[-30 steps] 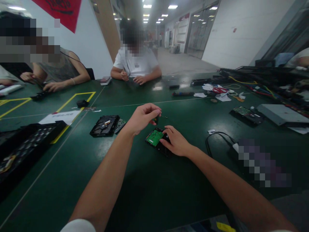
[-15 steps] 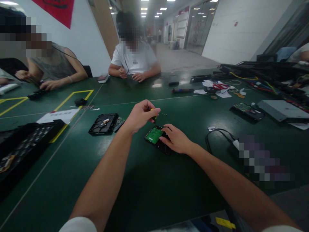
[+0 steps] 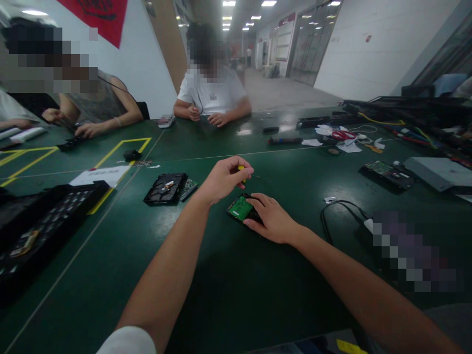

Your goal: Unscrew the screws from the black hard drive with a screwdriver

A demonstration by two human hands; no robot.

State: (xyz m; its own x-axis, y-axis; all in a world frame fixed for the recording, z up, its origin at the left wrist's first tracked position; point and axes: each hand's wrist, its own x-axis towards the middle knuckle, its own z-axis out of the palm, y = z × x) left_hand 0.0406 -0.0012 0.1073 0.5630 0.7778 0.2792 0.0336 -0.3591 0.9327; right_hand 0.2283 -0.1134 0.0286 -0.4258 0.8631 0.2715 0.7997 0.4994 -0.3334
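Pinched in the fingers of my left hand (image 3: 229, 178) is a small screwdriver with a yellow handle (image 3: 241, 168); its shaft is mostly hidden. Just nearer to me lies a hard drive (image 3: 239, 208), its green circuit board facing up. My right hand (image 3: 273, 219) grips the drive from the right, thumb at the near edge and fingers across the top, covering its right part. A few tiny screws (image 3: 258, 176) lie on the table just right of my left hand.
Left of my hands sit another black drive (image 3: 166, 188) and a loose circuit board (image 3: 189, 189). A black tray (image 3: 86, 199) stands farther left. A third drive (image 3: 387, 176), a grey metal box (image 3: 437, 172) and a cable (image 3: 323, 221) lie right. Co-workers sit across the green table (image 3: 228, 295).
The whole view has shifted slightly, moving the scene to the right. My right hand has settled lower and flatter over the drive. My left hand still holds the screwdriver, a little farther above the drive.
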